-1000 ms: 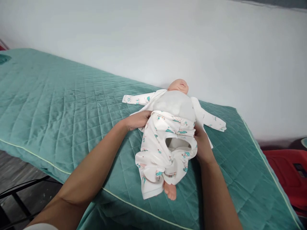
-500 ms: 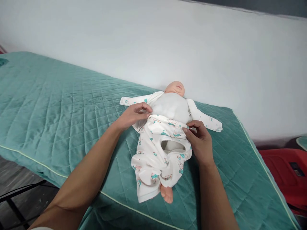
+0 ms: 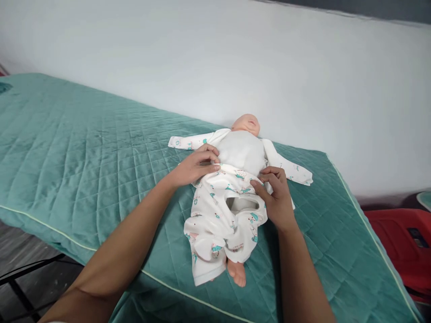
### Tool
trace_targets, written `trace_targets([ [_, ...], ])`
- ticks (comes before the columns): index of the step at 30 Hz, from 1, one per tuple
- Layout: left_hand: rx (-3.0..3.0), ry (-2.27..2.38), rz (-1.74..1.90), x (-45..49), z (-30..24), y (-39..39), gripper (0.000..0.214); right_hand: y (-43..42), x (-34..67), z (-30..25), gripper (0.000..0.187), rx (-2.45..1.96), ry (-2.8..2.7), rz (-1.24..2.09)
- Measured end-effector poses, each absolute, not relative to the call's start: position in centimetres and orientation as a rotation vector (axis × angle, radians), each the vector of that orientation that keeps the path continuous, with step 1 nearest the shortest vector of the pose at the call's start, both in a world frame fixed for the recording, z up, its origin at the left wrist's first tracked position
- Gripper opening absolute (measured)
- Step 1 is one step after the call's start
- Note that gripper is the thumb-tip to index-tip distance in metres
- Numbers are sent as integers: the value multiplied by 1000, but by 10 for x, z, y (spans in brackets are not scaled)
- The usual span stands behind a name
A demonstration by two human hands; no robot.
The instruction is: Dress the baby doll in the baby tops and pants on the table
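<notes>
A baby doll [image 3: 243, 144] lies on its back on the teal quilted mattress [image 3: 87, 148], head toward the wall. It wears white printed pants [image 3: 220, 215] with teal figures; a matching open top spreads its sleeves to both sides. One bare foot [image 3: 237, 272] sticks out of a pant leg. My left hand [image 3: 197, 165] pinches the waistband at the doll's left side. My right hand [image 3: 273, 195] grips the waistband on the other side, fingers curled over the cloth.
A pale wall runs behind the mattress. A red object [image 3: 402, 244] sits low at the right, past the mattress corner. Dark floor and a black frame leg [image 3: 20, 278] show at the lower left, below the mattress edge.
Both hands came out from beside the doll's hips and now pinch the waistband at its top edge. The pants sit slightly higher on the belly. The view shifted a little.
</notes>
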State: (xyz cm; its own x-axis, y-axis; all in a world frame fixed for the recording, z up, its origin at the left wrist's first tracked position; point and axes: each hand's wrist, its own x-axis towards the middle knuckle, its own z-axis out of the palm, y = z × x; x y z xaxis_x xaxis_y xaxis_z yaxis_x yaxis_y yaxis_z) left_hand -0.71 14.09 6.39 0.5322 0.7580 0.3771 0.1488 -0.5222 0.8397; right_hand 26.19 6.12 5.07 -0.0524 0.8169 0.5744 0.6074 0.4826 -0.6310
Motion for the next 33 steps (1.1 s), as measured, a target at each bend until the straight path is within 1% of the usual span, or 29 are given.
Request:
trace_targets([
  [4,1898,845,1046,1,63,147,20,68,255,53,17,-1221,-1743,212],
  [9,1845,1007,1038,15,67,171,17,92,254,58,25,-1514,-1620,202],
  [11,1779,993,981,19,69,180,17,106,258,61,29,-1555,-1578,292],
  [13,1685,967,946,21,69,187,19,118,262,61,32,-1512,-1503,468],
  [17,1581,884,976,15,60,189,22,125,264,56,39,-1407,-1265,775],
  [22,1584,910,1017,7,52,191,22,119,267,53,36,-1255,-981,1040],
  [25,1548,942,1028,5,52,192,24,119,275,55,35,-1175,-899,1131],
  [28,1550,995,997,4,54,190,24,119,283,56,34,-1187,-919,1163],
  [33,1713,942,805,-6,57,185,20,109,293,62,33,-1276,-1114,1222],
])
